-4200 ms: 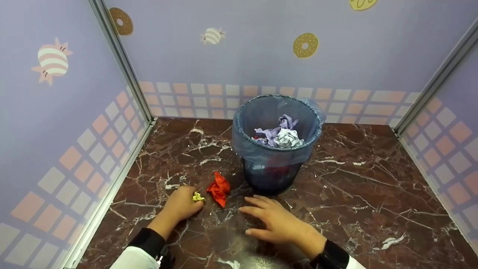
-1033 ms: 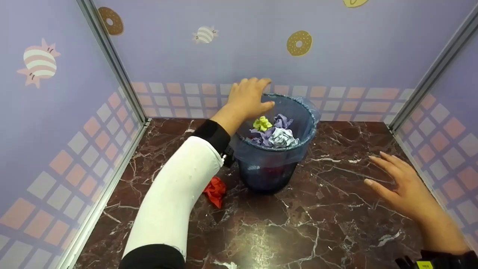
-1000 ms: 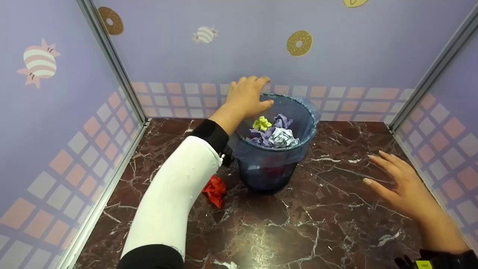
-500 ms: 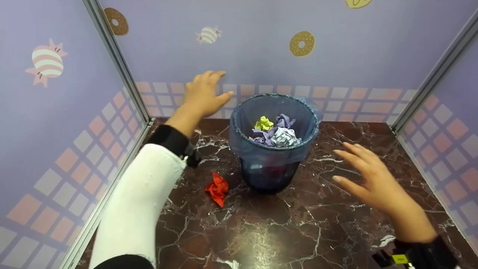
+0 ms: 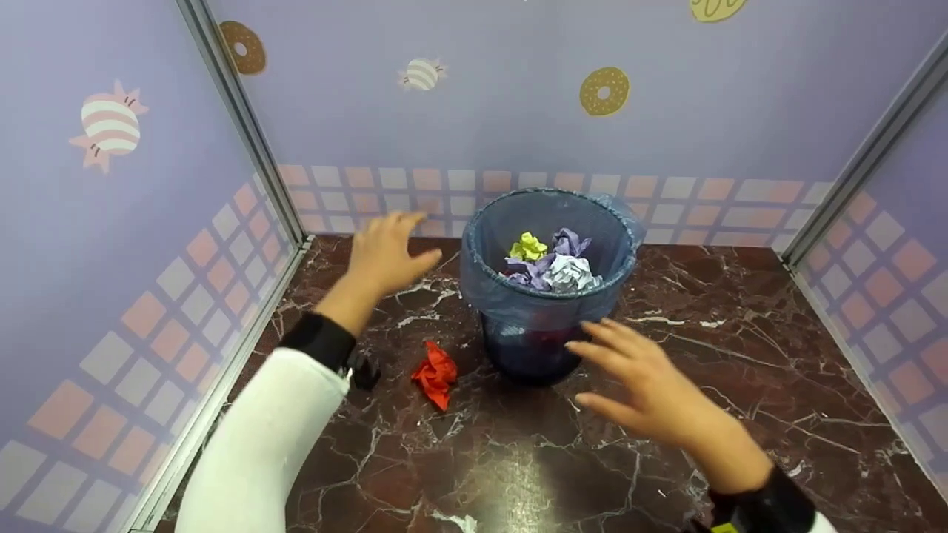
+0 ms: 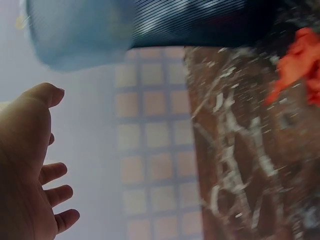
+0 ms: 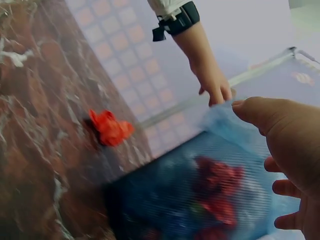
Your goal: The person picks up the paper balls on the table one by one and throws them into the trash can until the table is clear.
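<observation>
A dark mesh wastebasket [image 5: 537,348] lined with a thin blue plastic bag [image 5: 481,277] stands on the marbled table. Inside it lie crumpled papers: a yellow ball [image 5: 528,247], purple pieces [image 5: 569,243] and a white ball [image 5: 572,274]. One crumpled red paper [image 5: 435,374] rests on the table to the left of the basket's base. My left hand [image 5: 386,255] is raised left of the basket, fingers spread and holding nothing. In front of the basket on the right, my right hand [image 5: 644,381] hovers with fingers apart and nothing in them.
Purple patterned panels rise at the back [image 5: 503,96], left [image 5: 81,222] and right [image 5: 907,222], closing in the table on three sides. Dark red marbled tabletop [image 5: 740,355] extends on both sides of the basket.
The yellow paper ball went from my left hand on the table into the basket. Since then, my left hand has drawn back leftward and lower, and my right hand has moved left toward the basket.
</observation>
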A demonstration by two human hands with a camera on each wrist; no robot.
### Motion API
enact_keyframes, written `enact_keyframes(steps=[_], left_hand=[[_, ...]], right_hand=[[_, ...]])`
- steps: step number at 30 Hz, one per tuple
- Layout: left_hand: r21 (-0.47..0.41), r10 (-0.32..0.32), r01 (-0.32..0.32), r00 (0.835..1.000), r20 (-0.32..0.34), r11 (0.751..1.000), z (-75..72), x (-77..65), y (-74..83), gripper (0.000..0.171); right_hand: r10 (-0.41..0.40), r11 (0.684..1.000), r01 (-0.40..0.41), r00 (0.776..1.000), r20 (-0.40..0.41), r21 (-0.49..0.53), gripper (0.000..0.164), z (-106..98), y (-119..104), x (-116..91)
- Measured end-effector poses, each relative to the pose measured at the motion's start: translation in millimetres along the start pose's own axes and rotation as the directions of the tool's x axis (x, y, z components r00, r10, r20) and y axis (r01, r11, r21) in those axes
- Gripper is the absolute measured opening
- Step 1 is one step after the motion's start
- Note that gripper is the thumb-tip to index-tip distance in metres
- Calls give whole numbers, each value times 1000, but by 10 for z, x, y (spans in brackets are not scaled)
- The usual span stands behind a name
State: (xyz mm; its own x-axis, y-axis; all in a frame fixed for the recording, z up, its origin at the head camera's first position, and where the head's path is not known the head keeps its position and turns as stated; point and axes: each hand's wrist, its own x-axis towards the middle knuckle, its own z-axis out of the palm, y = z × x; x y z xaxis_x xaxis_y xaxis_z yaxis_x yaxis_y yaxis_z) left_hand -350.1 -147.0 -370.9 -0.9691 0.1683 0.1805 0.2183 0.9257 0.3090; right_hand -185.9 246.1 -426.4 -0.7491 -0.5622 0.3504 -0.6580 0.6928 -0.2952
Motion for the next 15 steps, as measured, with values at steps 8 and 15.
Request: enact_keyframes(steps=[8,15], left_hand=[[56,36,-42,994,99,998,717,-451,-46,83],[97,110,-135,968,227,986,1256,-916,-58,89]], right_hand=[[-52,999,52,996,69,4,69,449,-103,-17],[-98,992,91,992,85,82,65,821,-119,-63]])
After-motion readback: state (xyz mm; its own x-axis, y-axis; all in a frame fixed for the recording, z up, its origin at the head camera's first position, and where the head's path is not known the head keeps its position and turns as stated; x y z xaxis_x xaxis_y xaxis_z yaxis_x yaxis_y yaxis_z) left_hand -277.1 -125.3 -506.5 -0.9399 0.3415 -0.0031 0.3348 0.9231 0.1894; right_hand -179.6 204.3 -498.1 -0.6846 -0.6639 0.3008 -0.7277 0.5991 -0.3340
